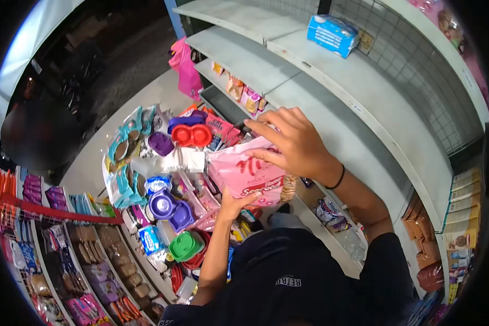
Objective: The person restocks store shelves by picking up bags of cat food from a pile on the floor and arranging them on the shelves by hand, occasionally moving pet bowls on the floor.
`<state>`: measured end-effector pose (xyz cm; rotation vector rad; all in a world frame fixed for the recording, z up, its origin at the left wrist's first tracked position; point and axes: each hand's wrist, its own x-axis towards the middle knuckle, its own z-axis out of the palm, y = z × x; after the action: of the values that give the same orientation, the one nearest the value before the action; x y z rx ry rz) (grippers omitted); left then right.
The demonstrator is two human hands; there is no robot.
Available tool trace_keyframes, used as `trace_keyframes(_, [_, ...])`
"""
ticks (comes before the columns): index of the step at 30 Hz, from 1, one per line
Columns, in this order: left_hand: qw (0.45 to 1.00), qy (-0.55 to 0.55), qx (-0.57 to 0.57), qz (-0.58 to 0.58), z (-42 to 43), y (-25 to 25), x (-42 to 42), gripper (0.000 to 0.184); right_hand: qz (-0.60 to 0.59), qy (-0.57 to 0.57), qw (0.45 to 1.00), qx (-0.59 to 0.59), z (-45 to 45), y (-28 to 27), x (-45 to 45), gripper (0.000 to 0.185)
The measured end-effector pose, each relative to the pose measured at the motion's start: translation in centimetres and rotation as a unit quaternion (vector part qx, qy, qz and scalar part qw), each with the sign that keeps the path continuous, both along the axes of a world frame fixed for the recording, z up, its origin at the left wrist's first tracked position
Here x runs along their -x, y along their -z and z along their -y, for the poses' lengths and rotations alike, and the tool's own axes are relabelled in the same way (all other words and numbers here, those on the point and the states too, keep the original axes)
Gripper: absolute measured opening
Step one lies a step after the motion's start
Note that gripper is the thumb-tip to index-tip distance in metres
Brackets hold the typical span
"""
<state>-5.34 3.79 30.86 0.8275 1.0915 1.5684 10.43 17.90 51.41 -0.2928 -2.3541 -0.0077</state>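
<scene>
Smooth, round purple plastic bowls (163,204) and a glossy green bowl (186,247), then the left hand (238,203) grips a shiny pink bag (244,173) above the heap (171,185), right hand (294,142) curved at its top edge, can't tell if it's gripping.

Pale shelves (375,76) line the right, mesh (418,54) behind them. Light floor (89,155) meets dark ground (141,54) far left; near left, a red rail (65,211) edges a rack (137,266).
</scene>
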Motion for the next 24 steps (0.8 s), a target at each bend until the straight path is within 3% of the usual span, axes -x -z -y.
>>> trace_keyframes(2, [0.999,0.029,-0.023,-0.025,-0.9,-2.0,-0.8,0.065,0.087,0.019,0.996,-0.033,-0.3,-1.3,-0.8,0.030])
trace_keyframes(10, [0.993,0.098,-0.066,-0.026,-3.6,-7.8,-2.2,0.067,0.053,0.028,0.984,-0.167,-0.1,-6.2,-4.3,0.024])
trace_keyframes(13, [0.966,0.112,-0.132,-0.193,-5.0,-10.3,-1.8,0.069,0.004,0.039,0.977,-0.211,-0.6,-9.9,-5.5,0.023])
trace_keyframes(17, [0.966,0.047,-0.158,-0.199,-6.8,-11.7,-3.1,0.070,-0.050,0.061,0.949,-0.306,-1.2,-14.9,-6.9,0.023])
trace_keyframes(19, [0.969,0.090,-0.159,-0.169,-8.0,-12.7,-3.4,0.074,-0.064,0.072,0.934,-0.345,-1.2,-17.2,-8.0,0.023])
trace_keyframes(22, [0.972,0.156,-0.133,-0.113,-10.0,-14.8,-4.2,0.081,0.029,0.126,0.915,-0.382,-0.6,-20.7,-9.6,0.023])
trace_keyframes(23, [0.965,0.080,-0.198,-0.153,-10.8,-15.9,-4.9,0.085,0.029,0.134,0.911,-0.389,0.1,-22.4,-9.9,0.023])
trace_keyframes(24, [0.947,0.003,-0.260,-0.188,-11.6,-17.0,-5.9,0.089,0.117,0.234,0.902,-0.343,1.1,-24.6,-10.1,0.021])
